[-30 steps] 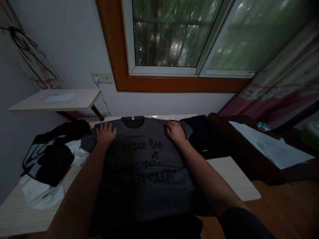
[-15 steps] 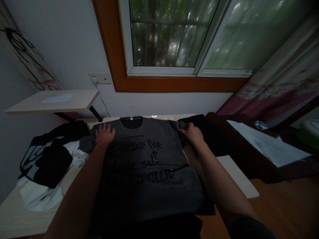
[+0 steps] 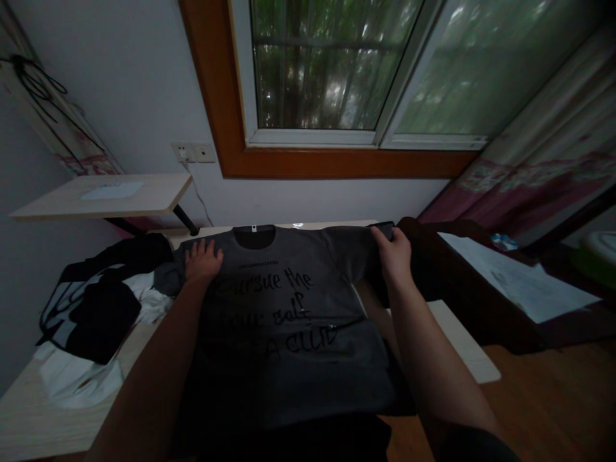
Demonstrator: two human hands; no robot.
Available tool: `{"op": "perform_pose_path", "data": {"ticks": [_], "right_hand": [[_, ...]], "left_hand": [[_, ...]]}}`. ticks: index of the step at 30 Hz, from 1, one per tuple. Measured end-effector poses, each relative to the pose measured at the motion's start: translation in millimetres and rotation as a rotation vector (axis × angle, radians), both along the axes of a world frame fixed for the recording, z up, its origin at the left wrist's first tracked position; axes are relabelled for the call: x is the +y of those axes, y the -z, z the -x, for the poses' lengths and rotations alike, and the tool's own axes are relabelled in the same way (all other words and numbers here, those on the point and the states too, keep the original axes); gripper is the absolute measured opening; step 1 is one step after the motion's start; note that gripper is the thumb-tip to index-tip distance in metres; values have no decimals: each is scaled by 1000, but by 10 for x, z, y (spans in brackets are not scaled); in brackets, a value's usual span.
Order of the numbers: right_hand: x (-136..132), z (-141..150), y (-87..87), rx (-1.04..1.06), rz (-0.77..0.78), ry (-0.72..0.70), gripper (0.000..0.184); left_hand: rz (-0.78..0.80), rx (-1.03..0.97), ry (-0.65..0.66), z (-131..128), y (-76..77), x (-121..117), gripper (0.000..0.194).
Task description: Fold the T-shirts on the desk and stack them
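Note:
A dark grey T-shirt (image 3: 298,269) with black lettering lies spread over the table, its collar toward the wall. My left hand (image 3: 203,260) rests flat on the shirt's left shoulder, fingers spread. At the other side, my right hand (image 3: 395,253) pinches the end of the right sleeve, which is stretched outward from the body of the shirt. The shirt's lower part is in deep shadow near my body. Dark cloth lies beneath and beside the right sleeve, its shape hard to make out.
Black and white clothes (image 3: 96,308) are heaped on the table's (image 3: 52,423) left. Behind them stands a raised shelf (image 3: 101,196) with a paper on it. A white sheet (image 3: 514,276) lies on dark furniture at the right. A window (image 3: 337,70) is above the wall ahead.
My right hand has moved outward to the right and slightly up with the sleeve, which was bunched and is now extended. My left hand has stayed in place.

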State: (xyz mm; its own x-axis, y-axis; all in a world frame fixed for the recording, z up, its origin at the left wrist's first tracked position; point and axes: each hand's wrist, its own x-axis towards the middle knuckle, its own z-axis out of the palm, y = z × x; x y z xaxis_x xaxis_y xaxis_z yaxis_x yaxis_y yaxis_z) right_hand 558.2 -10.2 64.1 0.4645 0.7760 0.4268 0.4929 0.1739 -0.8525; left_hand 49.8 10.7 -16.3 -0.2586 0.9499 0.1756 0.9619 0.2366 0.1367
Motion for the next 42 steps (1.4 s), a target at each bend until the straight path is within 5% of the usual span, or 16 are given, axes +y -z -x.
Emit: {"op": "perform_pose_path", "data": {"ticks": [4, 9, 12, 16, 18, 26, 34, 42], "right_hand": [[-62, 101, -89, -141, 15, 42, 39], [-128, 448, -204, -387, -30, -117, 35], [-214, 715, -264, -484, -50, -327, 32], [-384, 980, -332, -546, 60, -821, 32], [-433, 1018, -336, -525, 92, -962, 31], [-358, 579, -6, -398, 110, -592, 30], [-699, 206, 324, -506, 307, -692, 43], [-742, 271, 541, -503, 453, -472, 26]], "left_hand": [[-11, 20, -9, -6, 5, -2, 65], [6, 26, -1, 1, 14, 8, 66], [-3, 25, 0, 1, 11, 1, 65], [-28, 43, 14, 6, 17, -4, 65], [-29, 43, 18, 12, 26, 0, 65], [-26, 18, 15, 1, 9, -7, 66], [-48, 22, 39, -11, -15, -28, 59], [-103, -11, 256, -101, -127, -22, 44]]}}
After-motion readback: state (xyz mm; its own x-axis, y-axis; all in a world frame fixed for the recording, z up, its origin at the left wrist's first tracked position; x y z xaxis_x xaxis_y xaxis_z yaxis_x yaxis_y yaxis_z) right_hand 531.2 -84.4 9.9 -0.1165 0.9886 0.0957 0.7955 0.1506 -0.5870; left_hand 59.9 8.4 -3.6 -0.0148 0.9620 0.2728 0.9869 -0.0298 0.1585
